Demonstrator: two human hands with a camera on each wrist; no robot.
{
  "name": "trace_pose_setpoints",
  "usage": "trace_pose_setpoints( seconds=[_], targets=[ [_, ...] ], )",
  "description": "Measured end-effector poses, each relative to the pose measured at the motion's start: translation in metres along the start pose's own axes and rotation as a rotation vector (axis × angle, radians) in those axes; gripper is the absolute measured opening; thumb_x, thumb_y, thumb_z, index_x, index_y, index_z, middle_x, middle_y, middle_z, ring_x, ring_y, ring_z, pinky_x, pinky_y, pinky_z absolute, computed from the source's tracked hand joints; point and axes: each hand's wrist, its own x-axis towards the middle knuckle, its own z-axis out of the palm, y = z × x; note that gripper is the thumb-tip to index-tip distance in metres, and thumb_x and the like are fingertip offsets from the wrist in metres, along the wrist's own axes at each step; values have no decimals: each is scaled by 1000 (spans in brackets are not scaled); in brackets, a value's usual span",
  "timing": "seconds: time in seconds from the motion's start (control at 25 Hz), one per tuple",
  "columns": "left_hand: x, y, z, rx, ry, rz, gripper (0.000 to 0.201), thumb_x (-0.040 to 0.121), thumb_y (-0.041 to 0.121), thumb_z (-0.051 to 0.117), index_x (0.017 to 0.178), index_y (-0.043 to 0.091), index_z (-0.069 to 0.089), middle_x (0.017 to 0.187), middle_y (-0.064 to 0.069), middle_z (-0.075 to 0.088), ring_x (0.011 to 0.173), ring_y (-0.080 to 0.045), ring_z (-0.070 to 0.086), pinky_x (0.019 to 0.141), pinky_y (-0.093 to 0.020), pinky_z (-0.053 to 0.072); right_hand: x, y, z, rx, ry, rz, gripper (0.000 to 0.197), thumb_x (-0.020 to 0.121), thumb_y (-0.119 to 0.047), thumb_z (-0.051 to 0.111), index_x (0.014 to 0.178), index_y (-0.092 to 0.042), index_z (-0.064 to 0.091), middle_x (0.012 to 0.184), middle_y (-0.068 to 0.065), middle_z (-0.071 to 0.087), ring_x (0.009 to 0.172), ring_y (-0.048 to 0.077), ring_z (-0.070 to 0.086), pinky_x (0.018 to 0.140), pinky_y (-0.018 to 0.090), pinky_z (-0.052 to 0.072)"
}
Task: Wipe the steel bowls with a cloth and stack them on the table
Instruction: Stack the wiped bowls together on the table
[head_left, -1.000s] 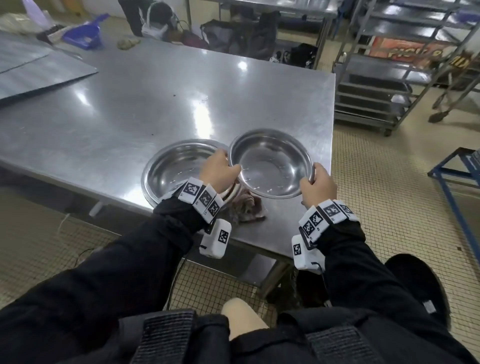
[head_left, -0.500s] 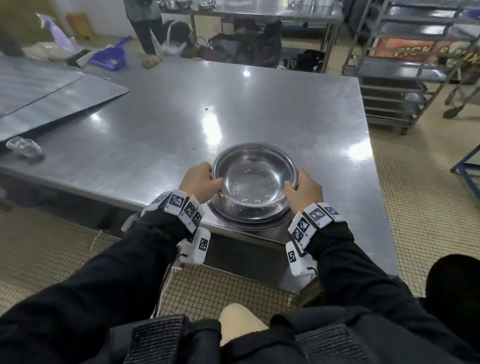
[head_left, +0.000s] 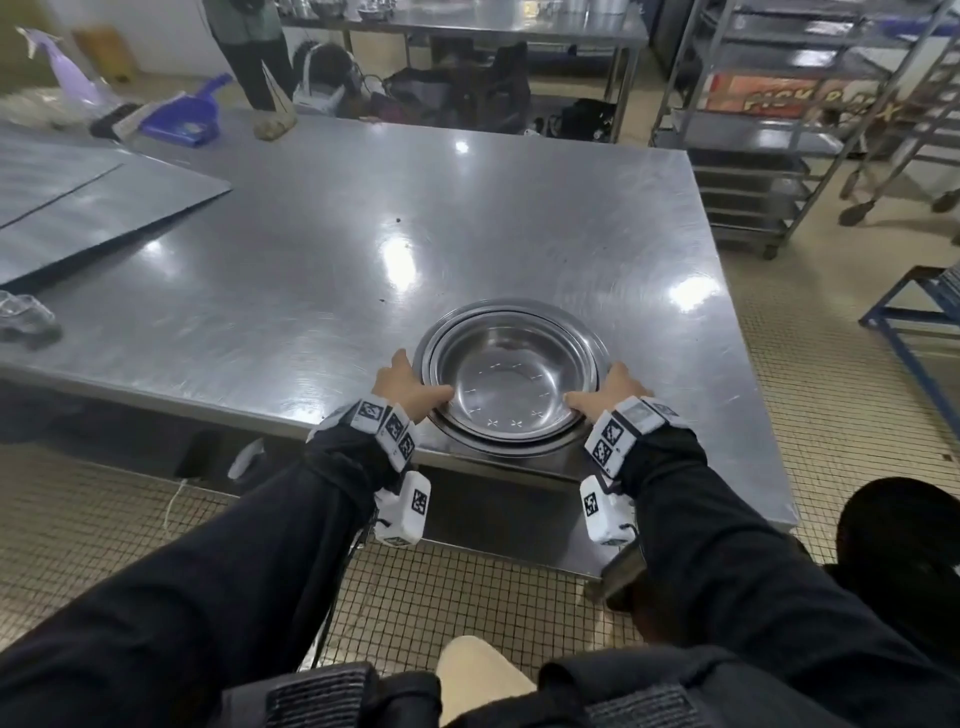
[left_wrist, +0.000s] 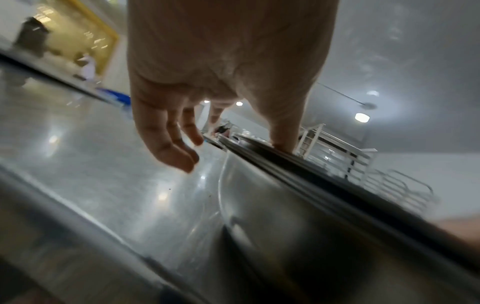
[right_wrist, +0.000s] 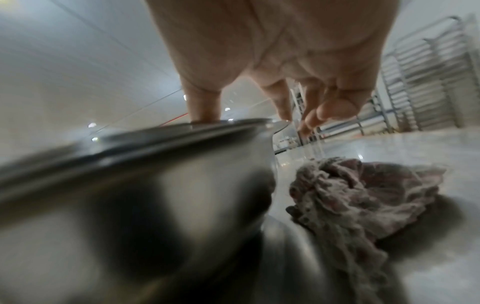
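Thumbs down on the rim! Left hand (head_left: 410, 384) and right hand (head_left: 613, 392) flank the bowls (head_left: 498, 374), each thumb pressing the top rim. The fingers (left_wrist: 166, 139) hang loosely curled outside, the left ones clear of the wall. Nested upright, the bowls sit at the near edge of the table (head_left: 311, 260). A crumpled cloth (right_wrist: 363, 195) lies just beside them, on the right.

Bowl stack (right_wrist: 130, 185) blurry up close in both wrist views. Thumb tip of left hand (left_wrist: 228, 61) hidden behind its rim. Far person (head_left: 249, 52) cut off at top.
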Motion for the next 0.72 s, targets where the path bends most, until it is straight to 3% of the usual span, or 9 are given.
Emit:
trace_pose_setpoints(
  seconds=[0.12, 0.28, 0.36, 0.44, 0.48, 0.64, 0.72],
  targets=[
    [-2, 5, -1, -220, -96, -84, 57, 75, 14, 73, 124, 5, 45, 108, -15, 59, 86, -26, 66, 61, -32, 60, -3, -5, -13, 7, -81, -28, 56, 80, -30, 69, 123, -4, 45, 119, 15, 57, 95, 28, 54, 81, 34, 44],
    [-23, -4, 1, -264, -89, -175, 54, 83, 12, 67, 119, 8, 27, 94, -10, 49, 73, -20, 57, 44, -25, 47, -6, -5, -11, 45, -133, -108, 49, 78, -24, 72, 116, -5, 47, 89, 8, 59, 82, 24, 58, 72, 31, 46],
    [-43, -13, 4, -261, -47, -179, 54, 85, 17, 65, 119, 6, 25, 90, -7, 47, 74, -19, 57, 47, -26, 50, -11, 1, -6, 43, -134, -146, 42, 75, -28, 74, 101, -7, 50, 82, 7, 60, 76, 23, 60, 73, 33, 50],
    [-63, -22, 7, -307, -14, -170, 60, 84, 17, 65, 126, 4, 25, 93, -9, 50, 83, -25, 61, 67, -35, 57, -20, 7, -2, 25, -123, -210, 33, 72, -31, 74, 86, -12, 53, 82, 7, 66, 73, 23, 65, 76, 38, 54],
    [-77, -26, 8, -352, 9, -176, 63, 84, 16, 65, 129, 4, 23, 94, -10, 51, 84, -26, 62, 71, -38, 58, -28, 10, -2, 21, -113, -252, 29, 71, -31, 74, 82, -14, 54, 79, 7, 67, 72, 24, 66, 74, 37, 55],
    [-136, -37, 10, -398, 149, -182, 66, 88, 19, 64, 134, 3, 20, 95, -8, 52, 72, -13, 55, 57, -21, 45, -66, 22, -5, 33, -124, -431, 25, 74, -26, 73, 70, -17, 50, 67, 1, 59, 71, 24, 66, 63, 30, 50],
    [-166, -47, 13, -398, 211, -196, 64, 89, 20, 63, 134, 1, 21, 95, -3, 49, 71, -5, 48, 52, -16, 37, -90, 30, -6, 57, -189, -490, 27, 79, -25, 71, 80, -16, 46, 70, -4, 49, 68, 16, 56, 68, 28, 45]
  ],
)
